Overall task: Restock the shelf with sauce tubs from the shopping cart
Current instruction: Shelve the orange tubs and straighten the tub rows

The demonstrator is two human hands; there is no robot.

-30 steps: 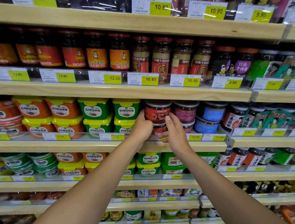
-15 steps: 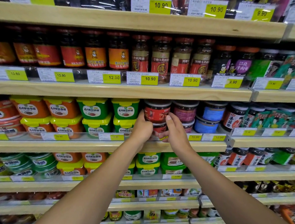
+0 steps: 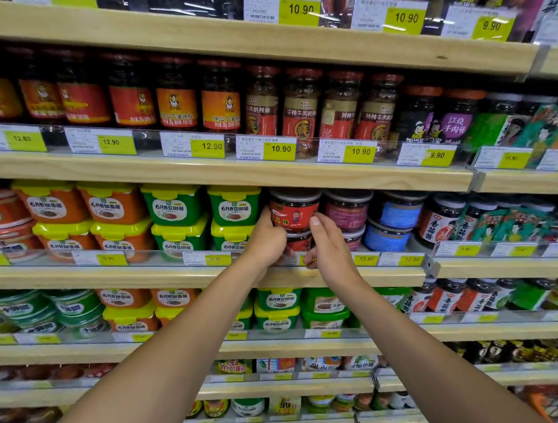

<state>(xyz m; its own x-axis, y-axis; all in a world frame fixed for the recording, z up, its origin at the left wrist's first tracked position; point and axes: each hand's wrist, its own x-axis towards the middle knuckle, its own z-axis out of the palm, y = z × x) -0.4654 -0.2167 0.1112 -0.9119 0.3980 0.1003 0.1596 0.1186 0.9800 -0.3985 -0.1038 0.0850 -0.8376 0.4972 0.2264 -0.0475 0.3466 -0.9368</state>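
The shelf (image 3: 75, 274) under inspection is the third board down. At its far left stand orange tubs (image 3: 51, 204) with yellow lids, two high behind a clear rail. Next come green tubs (image 3: 173, 206), also yellow-lidded and two high. Just beside the last green column is the red stack (image 3: 294, 210): two round, dark-lidded sauce tubs with red labels, one upon the other. It stands at the front of this shelf, the upper lid close under the board above. The left hand (image 3: 266, 239) is at the stack's left side, fingers curled across the front of the lower tub and the top of the hand against the upper tub. Its grip is clenched on the stack. The right hand (image 3: 331, 254) is at the stack's right side, thumb raised with its tip touching the upper tub low down. Its other fingers curl in toward the lower tub, fingertips hidden, and this grip also grasps the stack. Both forearms are bare. Just right of the stack are purple tubs (image 3: 347, 211), two high, then blue tubs (image 3: 399, 213), then dark jars (image 3: 442, 222). Yellow price tags (image 3: 366, 258) line the shelf edge.
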